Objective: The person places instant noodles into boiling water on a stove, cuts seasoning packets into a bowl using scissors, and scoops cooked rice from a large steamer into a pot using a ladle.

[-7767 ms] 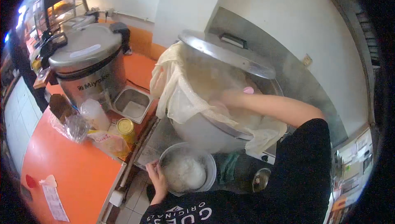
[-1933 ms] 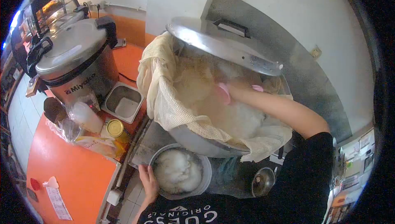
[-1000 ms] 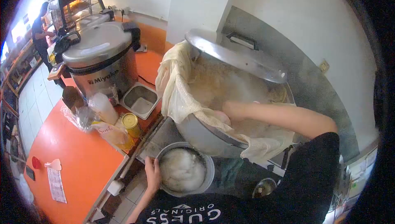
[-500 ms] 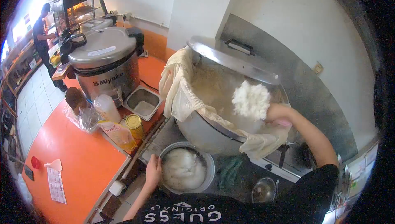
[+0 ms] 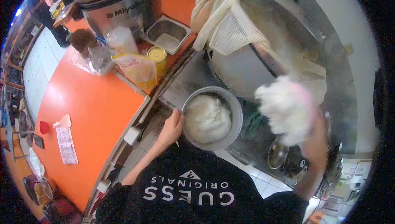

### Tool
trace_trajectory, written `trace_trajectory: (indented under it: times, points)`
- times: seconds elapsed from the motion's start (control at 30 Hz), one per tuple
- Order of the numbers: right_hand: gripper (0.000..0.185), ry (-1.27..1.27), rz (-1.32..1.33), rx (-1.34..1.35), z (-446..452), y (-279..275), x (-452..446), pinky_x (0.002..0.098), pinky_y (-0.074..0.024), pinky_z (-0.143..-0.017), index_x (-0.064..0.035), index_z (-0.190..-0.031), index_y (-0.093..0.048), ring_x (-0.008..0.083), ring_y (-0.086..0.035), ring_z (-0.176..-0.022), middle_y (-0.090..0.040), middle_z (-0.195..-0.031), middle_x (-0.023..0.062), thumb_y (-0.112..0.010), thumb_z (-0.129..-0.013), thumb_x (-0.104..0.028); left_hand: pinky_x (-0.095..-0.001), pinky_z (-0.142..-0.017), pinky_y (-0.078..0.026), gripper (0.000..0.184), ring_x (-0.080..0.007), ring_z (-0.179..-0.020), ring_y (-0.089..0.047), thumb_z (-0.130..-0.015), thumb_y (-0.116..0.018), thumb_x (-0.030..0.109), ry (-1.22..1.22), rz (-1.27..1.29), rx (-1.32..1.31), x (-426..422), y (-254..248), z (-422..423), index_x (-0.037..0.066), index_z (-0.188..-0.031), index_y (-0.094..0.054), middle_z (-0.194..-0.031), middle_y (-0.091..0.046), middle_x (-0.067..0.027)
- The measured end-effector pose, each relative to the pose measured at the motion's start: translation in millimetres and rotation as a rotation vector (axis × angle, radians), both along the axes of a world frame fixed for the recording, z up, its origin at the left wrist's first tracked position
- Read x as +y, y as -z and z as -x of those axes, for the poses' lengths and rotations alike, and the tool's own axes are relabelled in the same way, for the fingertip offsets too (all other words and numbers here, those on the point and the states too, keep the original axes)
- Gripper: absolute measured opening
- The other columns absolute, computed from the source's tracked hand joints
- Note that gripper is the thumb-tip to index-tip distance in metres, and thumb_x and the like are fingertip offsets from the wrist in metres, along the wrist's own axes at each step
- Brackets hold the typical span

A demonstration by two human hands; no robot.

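Note:
My left hand (image 5: 173,126) grips the near-left rim of a round metal bowl (image 5: 238,119), its fingers closed on the edge. White cooked rice (image 5: 207,119) is heaped inside. To the right, my right hand (image 5: 316,131) is closed on a pink rice paddle (image 5: 305,94), smeared by motion; the handle is hidden. A large clump of rice (image 5: 284,111) rides on the paddle, apart from the bowl. Behind it stands a big steaming pot (image 5: 236,69), with a cream mesh cloth (image 5: 236,30) draped over its rim and a metal lid (image 5: 284,2) leaning at the back.
A Miyako rice cooker (image 5: 123,16), a steel tray (image 5: 168,32), a yellow can (image 5: 156,59) and a Sovia pouch (image 5: 135,69) stand on the orange counter (image 5: 94,113). A small metal bowl (image 5: 278,154) lies at the right. A person (image 5: 49,16) stands far left.
My right hand has lifted the rice-laden paddle out of the pot and toward me, past its rim. The left hand still holds the bowl. My view has tilted down.

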State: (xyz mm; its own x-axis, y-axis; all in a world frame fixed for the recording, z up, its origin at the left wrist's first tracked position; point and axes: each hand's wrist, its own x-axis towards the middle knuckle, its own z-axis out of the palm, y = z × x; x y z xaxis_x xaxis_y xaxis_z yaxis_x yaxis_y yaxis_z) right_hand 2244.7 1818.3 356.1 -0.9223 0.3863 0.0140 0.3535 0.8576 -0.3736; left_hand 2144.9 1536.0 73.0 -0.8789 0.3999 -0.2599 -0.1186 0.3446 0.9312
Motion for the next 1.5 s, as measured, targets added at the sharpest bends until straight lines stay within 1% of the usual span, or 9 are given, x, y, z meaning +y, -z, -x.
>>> trace_trajectory:
  times: [0.23, 0.37, 0.47, 0.57, 0.73, 1.03, 1.2, 1.4, 1.5]
  points:
    - [0.044, -0.149, 0.043, -0.212, 7, 181, -89, 0.0467, -0.0439, -0.086, -0.0077, -0.127, -0.042, 0.0397, -0.053, -0.101, -0.05, -0.118, 0.0219, -0.039, -0.085, 0.001, -0.0466, -0.072, -0.042, 0.019, -0.0475, -0.086, -0.052, -0.093, -0.041, 0.019, 0.083, -0.076, -0.051, -6, -2, 6, 0.0, -0.096, -0.036, -0.084, -0.054, -0.0277]
    - [0.04, -0.198, 0.005, 0.009, 4, 178, -69, 0.0456, -0.0469, -0.08, -0.006, -0.126, -0.043, 0.0409, -0.056, -0.097, -0.055, -0.11, 0.0245, -0.045, -0.086, -0.006, -0.0466, -0.072, -0.042, 0.019, -0.0473, -0.085, -0.053, -0.092, -0.041, 0.018, 0.104, -0.111, -0.062, -6, 8, 9, 0.0, -0.096, -0.036, -0.083, -0.054, -0.0282]
    - [0.034, 0.018, 0.17, -0.392, 12, 122, -51, 0.0481, -0.0469, -0.073, -0.0024, -0.119, -0.049, 0.0421, -0.059, -0.083, -0.061, -0.088, 0.0254, -0.05, -0.086, -0.013, -0.0468, -0.072, -0.042, 0.02, -0.0478, -0.084, -0.053, -0.092, -0.041, 0.019, 0.08, -0.142, -0.115, -6, -3, 8, 0.0, -0.097, -0.036, -0.083, -0.054, -0.0287]
    - [0.029, -0.055, 0.147, -0.667, 6, 124, -31, 0.0476, -0.0474, -0.073, -0.0018, -0.109, -0.055, 0.0411, -0.06, -0.085, -0.061, -0.092, 0.0261, -0.05, -0.087, -0.02, -0.0392, -0.071, -0.043, 0.02, -0.0289, -0.074, -0.055, -0.093, -0.042, 0.021, 0.092, -0.122, -0.006, -6, 10, 7, 0.002, -0.095, -0.035, -0.08, -0.053, -0.0236]
    - [0.028, -0.374, -0.062, -0.737, 23, 205, -44, 0.0473, -0.048, -0.078, -0.0005, -0.097, -0.061, 0.0394, -0.061, -0.088, -0.062, -0.095, 0.0245, -0.041, -0.087, -0.017, -0.0401, -0.071, -0.043, 0.02, -0.0336, -0.076, -0.055, -0.093, -0.042, 0.021, 0.095, -0.089, -0.046, -6, 10, 7, 0.002, -0.094, -0.036, -0.082, -0.054, -0.0245]
    - [0.031, -0.447, -0.342, -0.786, 93, 132, -41, 0.0457, -0.05, -0.071, -0.0009, -0.095, -0.062, 0.0393, -0.062, -0.078, -0.062, -0.089, 0.0248, -0.044, -0.085, -0.025, -0.0416, -0.071, -0.044, 0.023, -0.038, -0.078, -0.056, -0.093, -0.043, 0.023, 0.074, -0.117, -0.056, -5, 8, 6, 0.001, -0.097, -0.038, -0.083, -0.055, -0.0251]
    - [0.033, -0.574, -0.247, -0.593, 86, 227, -64, 0.0463, -0.0491, -0.073, 0.0018, -0.09, -0.062, 0.0383, -0.062, -0.081, -0.062, -0.087, 0.0245, -0.042, -0.088, -0.024, -0.0488, -0.072, -0.042, 0.021, -0.0486, -0.087, -0.052, -0.092, -0.043, 0.021, 0.044, -0.087, -0.022, -1, 6, 4, 0.001, -0.097, -0.038, -0.085, -0.055, -0.0295]
    - [0.028, -0.692, -0.416, -0.6, 79, 42, -57, 0.0458, -0.0504, -0.07, 0.0065, -0.085, -0.059, 0.0382, -0.063, -0.078, -0.063, -0.085, 0.025, -0.045, -0.085, -0.017, -0.0505, -0.074, -0.041, 0.022, -0.0482, -0.089, -0.052, -0.091, -0.044, 0.022, 0.035, -0.018, 0.007, 5, 4, 17, 0.001, -0.096, -0.041, -0.087, -0.056, -0.0303]
    - [0.021, -0.246, -0.249, -0.409, 58, -62, -52, 0.0461, -0.0479, -0.07, 0.0012, -0.093, -0.057, 0.0396, -0.061, -0.08, -0.061, -0.081, 0.0254, -0.046, -0.085, -0.015, -0.0506, -0.073, -0.041, 0.022, -0.0477, -0.089, -0.052, -0.092, -0.042, 0.024, 0.032, 0.038, 0.049, 18, 2, 36, 0.002, -0.096, -0.042, -0.088, -0.056, -0.0296]
